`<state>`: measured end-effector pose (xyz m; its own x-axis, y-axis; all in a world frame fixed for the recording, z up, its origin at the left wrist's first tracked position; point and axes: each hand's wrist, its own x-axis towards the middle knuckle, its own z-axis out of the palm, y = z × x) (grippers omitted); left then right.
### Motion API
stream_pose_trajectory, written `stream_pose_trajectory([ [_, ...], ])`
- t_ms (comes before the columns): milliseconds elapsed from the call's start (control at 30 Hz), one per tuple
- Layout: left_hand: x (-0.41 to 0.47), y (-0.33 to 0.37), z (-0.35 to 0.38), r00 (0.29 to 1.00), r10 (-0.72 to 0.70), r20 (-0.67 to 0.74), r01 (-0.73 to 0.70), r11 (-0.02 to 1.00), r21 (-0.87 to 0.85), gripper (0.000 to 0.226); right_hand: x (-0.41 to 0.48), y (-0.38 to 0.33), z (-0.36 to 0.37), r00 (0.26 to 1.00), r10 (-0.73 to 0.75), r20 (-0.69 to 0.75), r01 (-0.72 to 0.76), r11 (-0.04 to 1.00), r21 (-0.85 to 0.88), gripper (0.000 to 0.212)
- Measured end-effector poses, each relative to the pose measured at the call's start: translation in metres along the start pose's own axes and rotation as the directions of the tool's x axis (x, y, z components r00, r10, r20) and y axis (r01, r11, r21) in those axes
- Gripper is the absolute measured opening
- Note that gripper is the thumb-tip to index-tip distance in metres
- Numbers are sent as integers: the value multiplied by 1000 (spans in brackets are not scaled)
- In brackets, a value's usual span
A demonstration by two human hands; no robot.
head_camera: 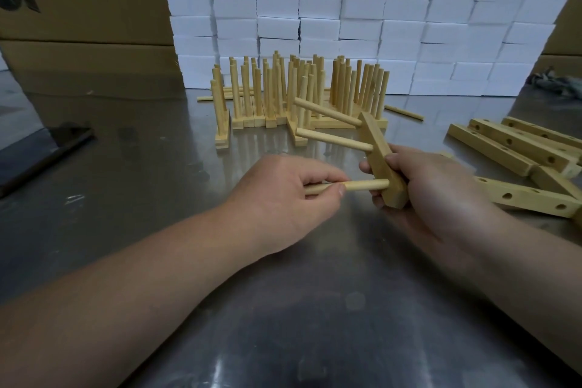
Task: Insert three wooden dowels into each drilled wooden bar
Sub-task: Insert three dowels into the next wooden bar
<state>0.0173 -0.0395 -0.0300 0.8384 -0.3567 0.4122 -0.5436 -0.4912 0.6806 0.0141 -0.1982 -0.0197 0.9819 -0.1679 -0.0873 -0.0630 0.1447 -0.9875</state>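
— What are your hands holding?
— My right hand (431,195) grips a drilled wooden bar (379,154) by its near end, fingers curled round it. The bar is raised above the table and tilts away from me. Two fitted dowels (333,139) stick out of it toward the left. My left hand (283,192) pinches a third dowel (365,185) between thumb and forefinger. Its tip is at the bar's nearest hole, but I cannot tell how deep it sits.
— Are there any containers?
— A large cardboard box (85,25) with black print stands at the back left, and its contents are hidden. The edge of a second cardboard box (568,19) shows at the far right.
— What about the surface?
— It is a reflective steel table (283,309). Beyond my hands, finished bars (283,91) stand crowded together with their dowels pointing up. To the right lie empty drilled bars (510,148), holes showing, some overlapping. One loose dowel (404,112) lies between the two groups. A dark flat strip (47,154) lies at the left.
— And the room?
— A wall of stacked white foam blocks (346,9) closes off the back.
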Motion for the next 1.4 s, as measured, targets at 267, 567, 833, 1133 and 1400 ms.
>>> stream_pose_trajectory([
  [267, 1, 4, -2, 993, 115, 39, -117, 990, 77, 26, -4, 4, 5, 1000, 4, 29, -9, 986, 167, 23],
  [567, 6, 6, 5, 992, 128, -4, -127, 989, 80, 22, -8, 2, 6, 995, -76, 63, 57, 964, 260, 24],
  [833, 6, 19, 6, 991, -117, 66, 123, 988, -92, 23, -5, 9, 4, 984, -144, 100, 129, 981, 146, 25],
  [1133, 10, 15, 5, 886, -377, 270, 457, 807, -373, 31, -3, 11, 5, 968, -209, 136, 196, 975, 100, 24],
  [1400, 17, -10, -18, 878, -472, 85, 435, 711, -553, 42, 7, -4, -5, 1000, -22, -20, 25, 984, 174, 23],
])
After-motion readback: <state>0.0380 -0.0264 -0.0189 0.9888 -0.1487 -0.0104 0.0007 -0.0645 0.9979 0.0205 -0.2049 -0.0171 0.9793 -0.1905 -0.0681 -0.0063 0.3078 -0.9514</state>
